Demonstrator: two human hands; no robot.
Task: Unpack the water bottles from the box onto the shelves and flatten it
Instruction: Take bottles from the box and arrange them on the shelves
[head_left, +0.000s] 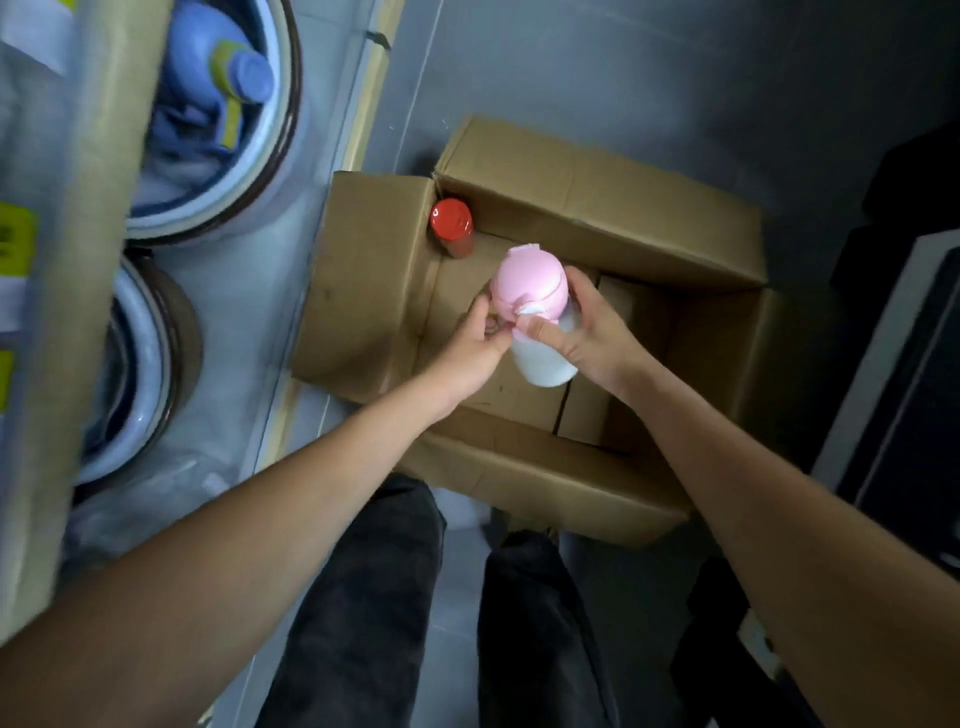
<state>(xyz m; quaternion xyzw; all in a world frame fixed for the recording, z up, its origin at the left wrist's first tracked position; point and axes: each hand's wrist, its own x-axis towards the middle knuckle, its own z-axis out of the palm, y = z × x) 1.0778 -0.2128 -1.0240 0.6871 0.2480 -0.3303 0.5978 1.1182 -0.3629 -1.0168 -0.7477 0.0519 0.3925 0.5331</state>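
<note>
Two grips: left hand (475, 347) pinches lid of bottle (529, 291), right hand (600, 340) fingers (583, 292) wrap body (over box (597, 208)).

No text can be read; the yellow labels (16, 240) at the left edge are blurred.

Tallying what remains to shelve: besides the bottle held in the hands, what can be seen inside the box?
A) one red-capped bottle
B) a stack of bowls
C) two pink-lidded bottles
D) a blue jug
A: one red-capped bottle stands in the far left corner of the box, while the left hand and right hand hold the pink-lidded bottle over it.
</note>
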